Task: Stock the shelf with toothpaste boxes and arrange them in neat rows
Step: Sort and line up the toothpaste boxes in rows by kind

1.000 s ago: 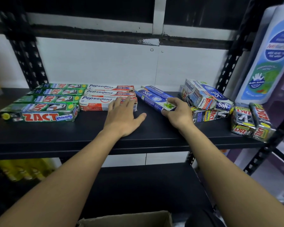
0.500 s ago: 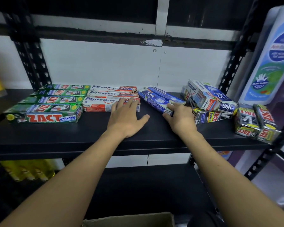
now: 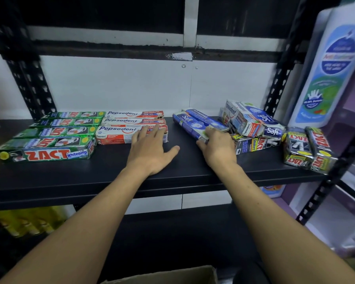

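done: Zact (image 3: 47, 138), Pepsodent (image 3: 131, 128) rows | left hand (image 3: 150, 152) flat, empty | right hand (image 3: 217, 148) grips Safi box (image 3: 190, 126) | left: pile (image 3: 252, 124)

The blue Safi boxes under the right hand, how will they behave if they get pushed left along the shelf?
The blue Safi boxes lie flat on the smooth black shelf, so they should slide, not roll. Pushed at one end by the right hand, they would probably swivel. The cardboard looks creased, so likely light and easily dented.
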Motion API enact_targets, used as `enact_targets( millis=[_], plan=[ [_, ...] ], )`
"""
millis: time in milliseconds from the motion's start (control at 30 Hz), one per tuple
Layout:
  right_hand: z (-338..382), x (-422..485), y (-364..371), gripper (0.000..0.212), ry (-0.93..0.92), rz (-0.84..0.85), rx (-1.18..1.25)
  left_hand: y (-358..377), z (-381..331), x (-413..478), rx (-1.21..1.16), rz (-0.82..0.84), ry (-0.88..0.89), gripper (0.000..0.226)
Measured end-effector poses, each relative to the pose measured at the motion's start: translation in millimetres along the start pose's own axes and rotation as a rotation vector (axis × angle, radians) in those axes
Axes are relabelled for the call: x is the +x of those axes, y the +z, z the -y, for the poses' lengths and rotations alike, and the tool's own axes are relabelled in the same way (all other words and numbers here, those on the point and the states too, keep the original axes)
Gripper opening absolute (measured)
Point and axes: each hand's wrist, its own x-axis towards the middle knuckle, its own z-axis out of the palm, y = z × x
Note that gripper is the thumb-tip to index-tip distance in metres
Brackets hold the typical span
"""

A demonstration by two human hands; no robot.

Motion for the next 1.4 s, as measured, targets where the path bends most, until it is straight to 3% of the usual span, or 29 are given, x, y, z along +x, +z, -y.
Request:
enact_targets(
  millis=[133, 233, 367, 433, 567, 833, 967, 1200, 1400],
  plan=[
    [-10, -15, -12, 0.051, -0.12, -0.084, 0.163, 1, 0, 0, -0.01, -0.012, -0.002, 0.083],
    [-25, -15, -32, 0.04, -0.198, -0.258, 0.16, 3, 1, 1, -0.006, -0.015, 0.0, 0.084],
    [-61, -6, -58, 0.033, -0.097, -0.497, 0.059, 4, 2, 3, 0.006, -0.021, -0.008, 0.085],
    [-78, -2, -63, 0.046, -0.032, -0.465, -0.027, 5, 2, 4, 0.012, -0.017, -0.008, 0.085],
    [-96, 2, -56, 0.068, 0.021, -0.18, -0.178, 6, 2, 4, 0.005, -0.023, -0.012, 0.085],
    [-79, 2, -57, 0.044, -0.02, -0.339, -0.163, 4, 1, 3, -0.011, -0.023, -0.015, 0.083],
    [-72, -6, -64, 0.039, -0.078, -0.433, 0.105, 4, 2, 2, -0.033, -0.033, -0.022, 0.084],
    [-73, -39, -82, 0.037, 0.058, -0.471, 0.671, 0, -1, -2, -0.058, -0.111, 0.01, 0.079],
    [-75, -70, -93, 0.022, 0.083, -0.461, 1.077, -15, -8, -18, -0.205, -0.309, 0.21, 0.065]
  ],
)
